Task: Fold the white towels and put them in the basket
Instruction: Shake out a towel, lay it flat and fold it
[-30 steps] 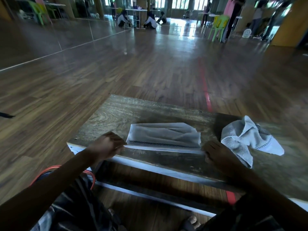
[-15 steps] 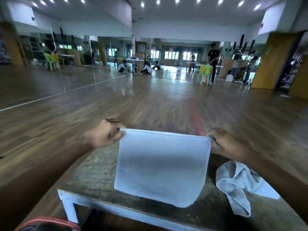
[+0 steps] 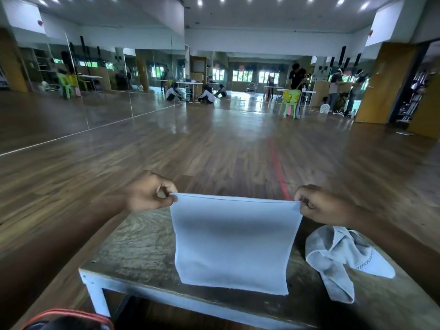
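- I see my left hand (image 3: 150, 194) at center left, thumb and curled fingers pinching the top left corner of a white towel (image 3: 233, 241).
- My right hand (image 3: 319, 204), center right, pinches the top right corner the same way.
- The towel hangs flat between them in the lower middle, in front of a low wooden table (image 3: 133, 256).
- A second towel (image 3: 345, 256) lies crumpled on the table, lower right.
- A red rim (image 3: 71, 314) shows at the bottom left corner.

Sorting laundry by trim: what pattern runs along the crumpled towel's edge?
A band of small dark dots on the white crumpled towel; head view.
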A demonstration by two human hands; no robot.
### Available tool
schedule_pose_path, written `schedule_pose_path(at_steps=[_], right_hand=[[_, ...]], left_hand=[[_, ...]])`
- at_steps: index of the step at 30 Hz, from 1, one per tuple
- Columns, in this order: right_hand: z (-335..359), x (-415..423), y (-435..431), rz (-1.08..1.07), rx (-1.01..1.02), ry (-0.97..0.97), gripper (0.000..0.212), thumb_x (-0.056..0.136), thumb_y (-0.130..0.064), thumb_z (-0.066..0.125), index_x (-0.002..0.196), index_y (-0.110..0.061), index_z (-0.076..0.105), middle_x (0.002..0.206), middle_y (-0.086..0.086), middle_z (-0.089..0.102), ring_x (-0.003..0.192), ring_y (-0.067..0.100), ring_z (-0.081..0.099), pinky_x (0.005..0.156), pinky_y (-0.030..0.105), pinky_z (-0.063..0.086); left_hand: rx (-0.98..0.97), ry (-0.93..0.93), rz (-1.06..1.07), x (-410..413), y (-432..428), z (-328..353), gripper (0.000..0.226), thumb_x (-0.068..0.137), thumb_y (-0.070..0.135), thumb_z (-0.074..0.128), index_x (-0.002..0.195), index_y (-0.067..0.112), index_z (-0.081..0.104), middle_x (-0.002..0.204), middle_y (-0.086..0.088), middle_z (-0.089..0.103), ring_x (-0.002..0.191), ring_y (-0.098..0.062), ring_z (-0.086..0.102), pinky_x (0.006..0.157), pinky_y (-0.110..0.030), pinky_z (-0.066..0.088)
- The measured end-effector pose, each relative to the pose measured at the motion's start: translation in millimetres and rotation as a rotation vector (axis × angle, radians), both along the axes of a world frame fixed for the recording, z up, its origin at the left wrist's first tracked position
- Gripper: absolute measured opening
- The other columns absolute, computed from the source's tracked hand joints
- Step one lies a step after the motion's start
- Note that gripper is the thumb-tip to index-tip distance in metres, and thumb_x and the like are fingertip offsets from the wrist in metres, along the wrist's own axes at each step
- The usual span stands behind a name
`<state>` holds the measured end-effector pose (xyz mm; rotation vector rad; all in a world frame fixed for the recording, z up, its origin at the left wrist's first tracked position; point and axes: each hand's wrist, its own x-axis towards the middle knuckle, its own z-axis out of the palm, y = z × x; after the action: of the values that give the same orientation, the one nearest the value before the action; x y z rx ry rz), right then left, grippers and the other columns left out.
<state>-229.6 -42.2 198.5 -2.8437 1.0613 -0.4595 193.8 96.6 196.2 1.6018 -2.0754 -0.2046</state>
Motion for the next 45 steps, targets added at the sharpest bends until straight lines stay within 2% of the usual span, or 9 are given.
schedule_pose_path(at_steps=[8, 13, 18, 20, 25, 29, 37, 41, 45], right_hand=[[42.8, -1.8, 1.4, 0.036, -0.002, -0.214, 0.012, 0.081, -0.017, 0.042, 0.073, -0.024, 0.045, 0.064, 0.0, 0.048, 0.058, 0.009, 0.04, 0.055, 0.025, 0.032], [50.4, -5.8, -9.3, 0.016, -0.034, -0.202, 0.015, 0.086, 0.002, 0.05, 0.078, -0.01, 0.049, 0.064, -0.001, 0.044, 0.057, 0.011, 0.038, 0.054, 0.033, 0.032], [48.0, -9.7, -10.5, 0.003, -0.02, -0.2, 0.011, 0.086, 0.001, 0.052, 0.083, -0.009, 0.051, 0.069, 0.0, 0.049, 0.062, 0.011, 0.044, 0.056, 0.032, 0.034], [46.9, -9.7, -9.9, -0.012, 0.002, -0.196, 0.011, 0.086, 0.0, 0.053, 0.083, -0.011, 0.053, 0.07, 0.0, 0.051, 0.062, 0.01, 0.045, 0.057, 0.032, 0.036], [54.3, -8.8, -1.7, -0.037, 0.171, -0.189, 0.018, 0.089, -0.003, 0.052, 0.078, -0.017, 0.057, 0.072, 0.004, 0.057, 0.057, 0.004, 0.043, 0.057, 0.02, 0.035], [59.1, -10.4, -4.8, -0.018, 0.283, -0.269, 0.021, 0.087, -0.013, 0.051, 0.071, -0.023, 0.06, 0.067, -0.002, 0.057, 0.059, 0.009, 0.046, 0.059, 0.029, 0.034], [52.3, -1.8, -5.5, 0.004, 0.379, -0.274, 0.017, 0.084, -0.017, 0.05, 0.072, -0.007, 0.057, 0.057, -0.012, 0.052, 0.054, 0.0, 0.042, 0.056, 0.019, 0.032], [19.0, 0.5, -27.1, -0.108, 0.284, -0.18, 0.019, 0.087, -0.005, 0.053, 0.072, -0.015, 0.057, 0.067, -0.007, 0.055, 0.061, 0.006, 0.045, 0.062, 0.027, 0.036], [-23.1, 7.8, -42.0, -0.228, 0.242, -0.1, 0.023, 0.086, -0.012, 0.054, 0.066, -0.023, 0.05, 0.062, -0.007, 0.051, 0.058, 0.006, 0.044, 0.06, 0.026, 0.036]], left_hand=[[0.008, 0.341, -0.034, -7.0, -0.9, 45.1, 0.006, 0.073, 0.029, 0.065, 0.072, 0.025, 0.07, 0.068, 0.009, 0.064, 0.065, -0.002, 0.054, 0.062, -0.016, 0.042], [-0.051, 0.316, -0.036, -13.6, -0.1, 54.5, 0.007, 0.087, 0.006, 0.066, 0.084, 0.011, 0.07, 0.087, -0.012, 0.071, 0.076, -0.008, 0.06, 0.07, -0.019, 0.045], [-0.026, 0.271, -0.017, -10.7, 2.4, 50.1, 0.025, 0.081, 0.04, 0.068, 0.088, 0.017, 0.072, 0.093, -0.007, 0.073, 0.085, -0.017, 0.066, 0.079, -0.034, 0.051], [-0.024, 0.274, -0.013, -11.1, 1.5, 48.2, 0.01, 0.085, 0.028, 0.07, 0.087, 0.018, 0.072, 0.091, -0.006, 0.073, 0.084, -0.016, 0.066, 0.081, -0.036, 0.051], [0.126, 0.264, -0.052, -9.9, 1.2, 53.3, 0.027, 0.084, 0.007, 0.069, 0.077, 0.032, 0.074, 0.078, 0.007, 0.073, 0.073, 0.001, 0.061, 0.072, -0.015, 0.047], [0.182, 0.294, -0.069, -7.4, 1.0, 60.0, 0.006, 0.075, 0.03, 0.071, 0.079, 0.032, 0.074, 0.079, 0.01, 0.072, 0.075, 0.0, 0.06, 0.073, -0.013, 0.045], [0.219, 0.244, -0.02, -2.8, -16.9, 45.1, 0.038, 0.067, 0.049, 0.061, 0.079, 0.014, 0.071, 0.075, 0.001, 0.061, 0.074, -0.009, 0.05, 0.071, -0.028, 0.037], [0.234, 0.283, 0.003, -2.7, -34.1, 11.9, 0.012, 0.081, 0.026, 0.069, 0.071, 0.032, 0.072, 0.068, 0.015, 0.065, 0.067, 0.003, 0.054, 0.066, -0.016, 0.042], [0.245, 0.12, 0.076, -1.0, -59.1, -33.2, 0.013, 0.091, 0.014, 0.062, 0.081, 0.015, 0.071, 0.075, 0.002, 0.069, 0.07, -0.003, 0.055, 0.068, -0.027, 0.046]])
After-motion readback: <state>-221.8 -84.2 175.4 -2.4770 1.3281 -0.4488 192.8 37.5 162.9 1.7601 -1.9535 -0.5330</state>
